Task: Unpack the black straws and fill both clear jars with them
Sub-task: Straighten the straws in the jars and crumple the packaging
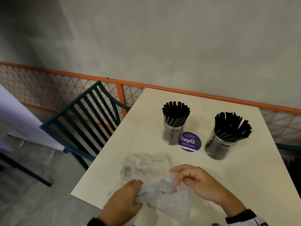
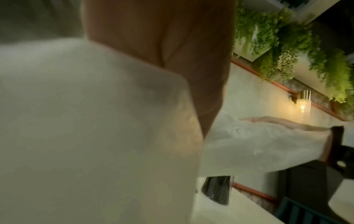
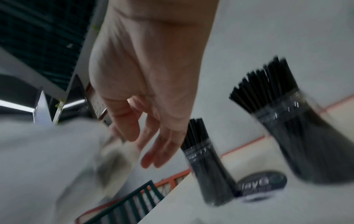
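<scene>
Two clear jars stand on the cream table (image 1: 123,141). The left jar (image 1: 173,134) and the right jar (image 1: 219,145) are both packed with upright black straws (image 1: 175,111). Near the front edge, my left hand (image 1: 138,191) grips the left side of a crumpled clear plastic bag (image 1: 164,196). My right hand (image 1: 177,178) rests its fingers on the bag's upper right part. In the right wrist view the fingers (image 3: 153,157) hang straight and loose beside the blurred bag (image 3: 47,159). The bag (image 2: 86,121) fills most of the left wrist view.
A second crumpled clear bag (image 1: 143,162) lies on the table just beyond my hands. A round purple sticker (image 1: 189,141) sits between the jars. A dark slatted chair (image 1: 84,121) stands at the table's left edge, and an orange railing (image 1: 211,95) runs behind.
</scene>
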Motion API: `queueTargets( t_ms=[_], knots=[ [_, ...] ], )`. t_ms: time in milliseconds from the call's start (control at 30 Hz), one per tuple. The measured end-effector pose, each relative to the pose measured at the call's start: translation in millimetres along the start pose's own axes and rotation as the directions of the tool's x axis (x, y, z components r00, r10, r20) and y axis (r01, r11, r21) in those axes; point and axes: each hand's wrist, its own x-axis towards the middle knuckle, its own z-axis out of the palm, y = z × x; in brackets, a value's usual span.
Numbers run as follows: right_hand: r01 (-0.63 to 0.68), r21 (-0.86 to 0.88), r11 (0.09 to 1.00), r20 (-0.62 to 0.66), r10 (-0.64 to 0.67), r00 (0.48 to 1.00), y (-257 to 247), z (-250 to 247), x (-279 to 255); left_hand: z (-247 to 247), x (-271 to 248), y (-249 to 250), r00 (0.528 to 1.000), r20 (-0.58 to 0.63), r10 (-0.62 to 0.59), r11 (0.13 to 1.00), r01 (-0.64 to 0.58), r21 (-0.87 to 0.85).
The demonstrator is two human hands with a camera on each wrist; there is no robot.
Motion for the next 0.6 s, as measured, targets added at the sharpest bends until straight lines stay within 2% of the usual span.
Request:
queueTargets(
  t_ms=[33, 100, 133, 167, 233, 267, 300, 333, 367, 400, 433, 533, 600],
  knots=[
    [0.009, -0.063, 0.998, -0.043, -0.012, 0.999, 0.1, -0.5, -2.5, -0.9, 0.1, -6.2, 1.000, 0.006, -0.012, 1.000, 0.012, 0.007],
    [0.105, -0.199, 0.974, -0.158, -0.138, 0.978, -11.6, 4.5, -6.9, -0.4, 0.5, -15.5, 1.000, 0.005, -0.027, 0.999, 0.027, 0.021],
    [0.145, -0.287, 0.947, -0.135, -0.190, 0.972, -23.1, 10.0, -7.8, -0.5, 1.1, -17.2, 1.000, 0.003, -0.018, 1.000, 0.018, 0.024],
    [0.155, -0.383, 0.911, -0.052, -0.189, 0.981, -29.0, 21.1, -6.7, -1.5, 1.5, -17.0, 1.000, 0.000, 0.012, 1.000, -0.012, 0.007],
    [0.187, -0.604, 0.774, 0.108, -0.153, 0.982, -30.7, 51.0, 0.3, -5.8, 4.0, -14.7, 0.994, -0.016, 0.111, 0.992, -0.112, -0.061],
    [0.213, -0.703, 0.679, 0.129, -0.173, 0.976, -26.5, 64.6, 7.0, -10.3, 6.4, -13.0, 0.988, -0.028, 0.151, 0.979, -0.153, -0.132],
    [0.201, -0.738, 0.644, 0.121, -0.167, 0.979, -25.7, 74.8, 13.1, -16.0, 7.9, -11.2, 0.981, -0.043, 0.188, 0.954, -0.193, -0.228],
    [0.146, -0.688, 0.711, 0.109, -0.098, 0.989, -27.5, 81.7, 16.3, -21.5, 8.7, -10.0, 0.976, -0.059, 0.211, 0.916, -0.218, -0.337],
    [0.072, -0.545, 0.836, 0.105, -0.016, 0.994, -31.9, 85.8, 17.9, -26.6, 9.3, -9.8, 0.973, -0.076, 0.218, 0.870, -0.229, -0.437],
    [0.031, -0.349, 0.937, 0.106, 0.006, 0.994, -35.7, 89.0, 19.2, -30.9, 9.1, -9.0, 0.973, -0.094, 0.211, 0.823, -0.229, -0.520],
    [0.038, -0.192, 0.981, 0.094, -0.020, 0.995, -40.3, 93.6, 19.1, -34.4, 8.8, -7.3, 0.973, -0.111, 0.201, 0.774, -0.227, -0.591],
    [0.085, 0.013, 0.996, 0.003, -0.085, 0.996, -51.3, 114.4, 26.4, -45.2, 9.3, -2.3, 0.981, -0.086, 0.172, 0.571, -0.171, -0.803],
    [0.125, 0.029, 0.992, -0.092, -0.122, 0.988, -52.3, 121.5, 36.8, -52.0, 11.7, -6.2, 0.973, -0.031, 0.229, 0.464, -0.137, -0.875]
  ],
)
